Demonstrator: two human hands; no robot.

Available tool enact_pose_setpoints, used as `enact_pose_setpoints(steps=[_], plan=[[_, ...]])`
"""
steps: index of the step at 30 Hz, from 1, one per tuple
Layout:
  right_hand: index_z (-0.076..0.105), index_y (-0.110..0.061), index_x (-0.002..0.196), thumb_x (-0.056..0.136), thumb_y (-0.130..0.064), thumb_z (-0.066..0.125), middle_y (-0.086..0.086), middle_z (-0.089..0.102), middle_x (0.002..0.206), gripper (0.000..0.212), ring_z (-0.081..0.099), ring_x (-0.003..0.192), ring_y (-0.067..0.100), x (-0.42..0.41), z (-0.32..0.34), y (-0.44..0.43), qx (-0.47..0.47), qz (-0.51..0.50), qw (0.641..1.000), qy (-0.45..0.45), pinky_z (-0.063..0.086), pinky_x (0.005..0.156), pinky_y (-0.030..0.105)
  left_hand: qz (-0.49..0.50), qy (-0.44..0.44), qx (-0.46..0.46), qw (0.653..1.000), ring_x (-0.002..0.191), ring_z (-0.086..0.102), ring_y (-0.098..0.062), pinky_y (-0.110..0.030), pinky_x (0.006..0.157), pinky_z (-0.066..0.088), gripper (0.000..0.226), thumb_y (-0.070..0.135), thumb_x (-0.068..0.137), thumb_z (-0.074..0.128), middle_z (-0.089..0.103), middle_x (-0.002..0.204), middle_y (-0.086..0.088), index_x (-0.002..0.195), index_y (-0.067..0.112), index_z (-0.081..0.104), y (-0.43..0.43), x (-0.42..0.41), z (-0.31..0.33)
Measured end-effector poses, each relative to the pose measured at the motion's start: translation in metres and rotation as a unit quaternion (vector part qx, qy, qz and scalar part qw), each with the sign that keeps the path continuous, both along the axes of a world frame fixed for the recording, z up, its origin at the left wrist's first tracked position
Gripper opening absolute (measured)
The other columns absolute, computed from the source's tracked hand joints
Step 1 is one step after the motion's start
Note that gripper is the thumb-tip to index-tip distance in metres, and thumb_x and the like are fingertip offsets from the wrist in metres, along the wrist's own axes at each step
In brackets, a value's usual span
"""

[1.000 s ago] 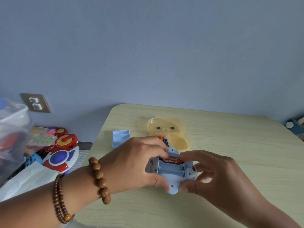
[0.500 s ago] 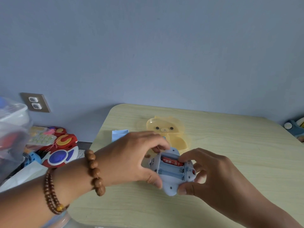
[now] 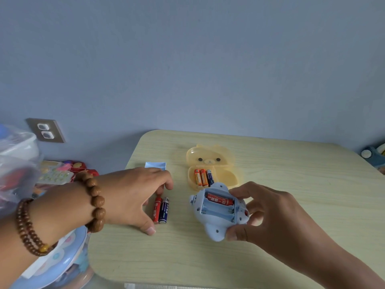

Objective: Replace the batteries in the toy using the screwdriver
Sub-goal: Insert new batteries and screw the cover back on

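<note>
The right grip (image 3: 270,215) clasps the probably light, hard toy (image 3: 214,232) by its rim. The left grip (image 3: 129,195), slack, seems to touch two small, roll-prone batteries (image 3: 164,209) on the desk (image 3: 291,174).

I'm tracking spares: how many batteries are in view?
6. Three batteries in the bear case, two on the table by the left hand, one in the toy the right hand holds. Some may be hidden.

No text can be read with certainty. The two orange cylinder batteries (image 3: 200,177) in the translucent yellow bear-shaped plastic case (image 3: 229,176) carry white capital letters, perhaps "HUATAI". The red cylinder battery (image 3: 219,201) inside the light blue plastic toy (image 3: 214,230) and the loose red battery (image 3: 156,209) carry white characters, too blurred to read.
</note>
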State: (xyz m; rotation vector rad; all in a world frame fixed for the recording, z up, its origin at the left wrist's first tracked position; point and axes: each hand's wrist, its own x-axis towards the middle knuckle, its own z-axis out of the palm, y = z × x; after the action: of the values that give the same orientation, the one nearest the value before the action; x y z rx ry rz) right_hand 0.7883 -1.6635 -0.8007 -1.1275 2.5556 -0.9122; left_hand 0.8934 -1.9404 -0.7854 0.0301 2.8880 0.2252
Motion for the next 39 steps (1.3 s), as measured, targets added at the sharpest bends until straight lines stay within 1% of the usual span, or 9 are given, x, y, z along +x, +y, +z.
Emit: enact_pose_setpoints(steps=[6,11,16,19,22,25,28,33,39], plan=[[0.063,-0.043,0.113,0.056,-0.047,0.092,-0.029,0.065,0.090,0.064,0.063,0.086,-0.009,0.001,0.001,0.000,-0.001,0.002,1.000,-0.001,0.049,0.066,0.007,0.024,0.011,0.047,0.999,0.084,0.061,-0.001,-0.008,0.065,0.044,0.059,0.050,0.070,0.083,0.054,0.100,0.025,0.115,0.045,0.045,-0.002,0.000,0.004],[0.063,-0.042,0.115,0.056,-0.048,0.091,-0.028,0.064,0.087,0.066,0.061,0.087,-0.011,0.000,0.000,0.000,-0.003,0.005,1.000,-0.002,0.048,0.066,0.007,0.029,0.084,0.114,0.990,0.072,0.066,-0.007,-0.018,0.066,0.052,0.028,0.059,0.070,0.077,0.059,0.089,0.014,0.087,0.039,0.068,0.002,0.000,0.019],[0.062,-0.043,0.113,0.057,-0.049,0.091,-0.048,0.050,0.106,0.064,0.061,0.086,-0.010,0.000,0.001,-0.001,-0.005,0.014,1.000,-0.006,0.049,0.065,0.008,0.037,0.168,0.180,0.968,0.057,0.068,-0.002,-0.030,0.062,0.056,0.036,0.060,0.082,0.061,0.069,0.069,0.009,0.074,0.025,0.060,0.025,-0.011,0.021],[0.063,-0.043,0.113,0.056,-0.049,0.091,-0.048,0.051,0.107,0.064,0.062,0.085,-0.009,0.000,0.001,-0.001,-0.008,0.016,1.000,-0.009,0.049,0.065,0.008,0.041,0.196,0.219,0.955,0.054,0.068,-0.003,-0.027,0.060,0.056,0.029,0.054,0.080,0.066,0.071,0.070,0.014,0.079,0.025,0.063,0.038,-0.019,0.019],[0.063,-0.044,0.114,0.055,-0.051,0.090,-0.049,0.051,0.105,0.066,0.061,0.085,-0.009,-0.002,0.000,-0.001,-0.010,0.017,1.000,-0.010,0.049,0.067,0.008,0.011,0.206,0.201,0.958,0.074,0.066,-0.002,-0.019,0.069,0.050,0.012,0.033,0.089,0.071,0.062,0.092,0.015,0.099,0.027,0.070,0.046,-0.024,0.015],[0.063,-0.045,0.113,0.055,-0.049,0.091,-0.050,0.050,0.106,0.064,0.062,0.085,-0.006,-0.003,-0.001,0.000,-0.014,0.021,1.000,-0.012,0.049,0.066,0.008,-0.012,0.163,0.160,0.973,0.097,0.051,-0.001,-0.006,0.081,0.036,0.030,0.014,0.101,0.054,0.050,0.112,0.016,0.125,0.029,0.061,0.052,-0.025,0.009],[0.063,-0.044,0.113,0.056,-0.048,0.092,-0.046,0.052,0.108,0.064,0.063,0.085,-0.003,-0.004,-0.003,0.001,-0.018,0.027,0.999,-0.009,0.049,0.066,0.009,-0.028,0.116,0.172,0.978,0.103,0.049,-0.004,-0.012,0.090,0.037,0.047,0.001,0.101,0.044,0.043,0.119,0.015,0.140,0.027,0.052,0.054,-0.023,0.007],[0.064,-0.043,0.111,0.054,-0.048,0.092,-0.039,0.057,0.106,0.063,0.064,0.082,-0.001,-0.006,-0.005,0.002,-0.027,0.030,0.999,-0.009,0.048,0.062,0.008,-0.020,0.221,0.177,0.959,0.098,0.060,-0.003,-0.015,0.087,0.046,0.052,0.012,0.090,0.069,0.060,0.108,0.019,0.136,0.034,0.057,0.061,-0.026,0.013],[0.066,-0.042,0.110,0.054,-0.044,0.093,-0.035,0.059,0.105,0.062,0.064,0.081,-0.002,-0.007,-0.006,0.002,-0.032,0.033,0.999,-0.001,0.046,0.060,0.007,-0.043,0.233,0.150,0.960,0.089,0.061,-0.005,-0.015,0.077,0.046,0.024,0.029,0.078,0.083,0.069,0.094,0.019,0.100,0.034,0.076,0.068,-0.028,0.015]])
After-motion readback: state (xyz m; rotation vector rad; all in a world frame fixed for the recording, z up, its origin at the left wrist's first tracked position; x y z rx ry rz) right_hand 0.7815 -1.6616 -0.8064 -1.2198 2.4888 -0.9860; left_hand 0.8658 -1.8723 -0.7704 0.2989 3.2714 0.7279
